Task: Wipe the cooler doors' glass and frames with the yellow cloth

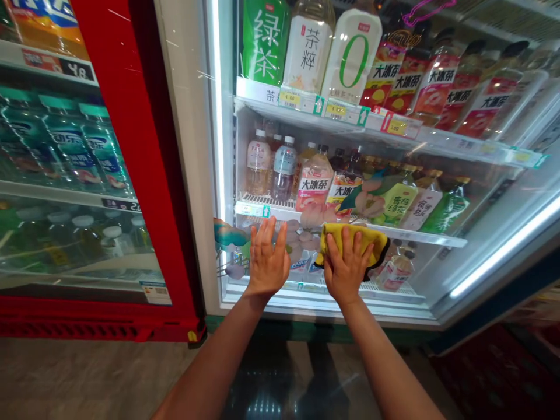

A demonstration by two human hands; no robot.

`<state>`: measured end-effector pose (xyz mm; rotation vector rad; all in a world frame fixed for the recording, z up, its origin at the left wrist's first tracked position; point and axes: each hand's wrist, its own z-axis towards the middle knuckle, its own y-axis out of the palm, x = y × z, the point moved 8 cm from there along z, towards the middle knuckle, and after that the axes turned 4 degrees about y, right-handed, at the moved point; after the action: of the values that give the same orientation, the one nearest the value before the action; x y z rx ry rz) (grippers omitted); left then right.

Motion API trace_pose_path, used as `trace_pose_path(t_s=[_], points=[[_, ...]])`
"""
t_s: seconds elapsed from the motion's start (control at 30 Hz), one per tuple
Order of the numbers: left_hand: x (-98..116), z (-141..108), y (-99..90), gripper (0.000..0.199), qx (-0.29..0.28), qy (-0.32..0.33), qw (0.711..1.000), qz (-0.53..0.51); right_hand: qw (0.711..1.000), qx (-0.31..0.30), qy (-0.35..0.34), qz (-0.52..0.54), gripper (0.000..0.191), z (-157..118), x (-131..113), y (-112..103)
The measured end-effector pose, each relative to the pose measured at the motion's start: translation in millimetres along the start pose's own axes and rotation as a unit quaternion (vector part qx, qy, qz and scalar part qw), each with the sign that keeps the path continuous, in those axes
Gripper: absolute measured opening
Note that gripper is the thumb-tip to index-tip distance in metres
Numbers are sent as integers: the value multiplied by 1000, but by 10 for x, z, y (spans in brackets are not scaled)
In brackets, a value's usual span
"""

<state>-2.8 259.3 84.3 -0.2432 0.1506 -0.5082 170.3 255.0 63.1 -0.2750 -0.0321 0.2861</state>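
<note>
Landmark: one yellow cloth [380, 242], dark-edged, spread against the glass door [441, 268] of a lit drinks cooler.

Item: my right hand [347, 268]. Laid over the cloth, fingers extended and parted, pressing it flat rather than gripping.

Item: my left hand [268, 265]. Left of the cloth, well spread, palm to the glass; nothing visible held.

Item: printed flowers [370, 201] on the glass. Directly above the cloth and away to its left, masking parts of the bottles behind.

Item: bird print [230, 234], teal and orange. Far left of the cloth, beyond my left hand.

Item: green-labelled bottle [400, 201]. Above and right of the cloth, behind the glass, on the middle shelf.

Item: pink-labelled bottle [396, 273]. Just right of the cloth, bottom shelf; my hands and the cloth hide much of that shelf.

Item: white bottle marked 0 [353, 55]. Well above the cloth, top shelf.

Item: light strip [499, 254]. Right of the cloth, slanting.

Item: red-framed cooler [146, 157]. Well left of the cloth, holding teal-capped bottles [102, 146].
</note>
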Motion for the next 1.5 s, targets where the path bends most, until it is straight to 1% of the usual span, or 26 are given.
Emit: trace_pose_path(t_s=[0.07,0.1,0.13,0.2,0.27,0.33,0.4,0.47,0.53,0.6,0.67,0.73,0.8,0.87,0.93,0.97,1.03,1.1,1.17,1.23,1.3,1.37,1.43,1.5], points=[[59,17,30,83,-5,5,1000,-4,1000,-12,-17,8,80,-159,-76,50],[88,21,44,83,-6,8,1000,-2,999,-22,-20,12,80,-179,-120,70],[120,21,57,83,-7,14,1000,2,999,-34,-19,15,81,-156,-151,81],[178,18,87,82,-9,25,1000,9,999,-50,-1,17,79,-4,-132,65],[209,16,120,81,-15,27,999,9,998,-55,27,11,75,195,13,9],[215,20,142,80,-21,19,1000,8,998,-38,49,1,72,310,228,-68],[220,35,142,80,-20,15,1000,9,998,-9,57,-7,71,259,418,-127],[248,56,131,79,-14,26,999,11,998,20,64,-14,73,66,522,-147],[299,72,127,79,-11,45,999,11,997,29,69,-18,74,-158,510,-117],[355,80,140,80,-11,55,998,8,999,9,51,-13,76,-282,391,-54],[409,78,169,81,-12,57,998,4,1000,-21,17,-2,77,-250,266,-17],[471,72,209,81,-16,59,998,3,999,-37,5,6,75,-91,275,-45],[537,66,253,81,-24,68,997,4,999,-29,31,5,71,86,464,-122],[586,63,290,82,-33,72,997,5,997,-3,71,-1,67,148,734,-207],[619,61,313,82,-38,73,997,9,995,23,98,-8,67,36,945,-255],[635,59,322,82,-39,75,996,11,994,29,104,-12,68,-69,998,-257],[681,48,341,81,-41,87,995,14,995,22,100,-20,71,-302,986,-221],[737,29,370,81,-43,103,994,14,997,-2,77,-24,75,-456,863,-167],[790,8,408,81,-45,112,993,19,998,-32,49,-21,77,-458,739,-134],[835,-4,449,83,-45,114,992,30,998,-51,36,-16,75,-326,730,-147],[879,-5,488,84,-46,114,992,39,998,-45,52,-11,70,-156,886,-203],[917,6,522,84,-48,115,991,41,995,-10,97,-9,66,-77,1160,-277],[945,22,550,84,-54,115,991,38,988,37,147,-11,64,-166,1413,-329],[964,35,568,83,-61,118,991,37,982,70,172,-16,64,-377,1514,-330]])
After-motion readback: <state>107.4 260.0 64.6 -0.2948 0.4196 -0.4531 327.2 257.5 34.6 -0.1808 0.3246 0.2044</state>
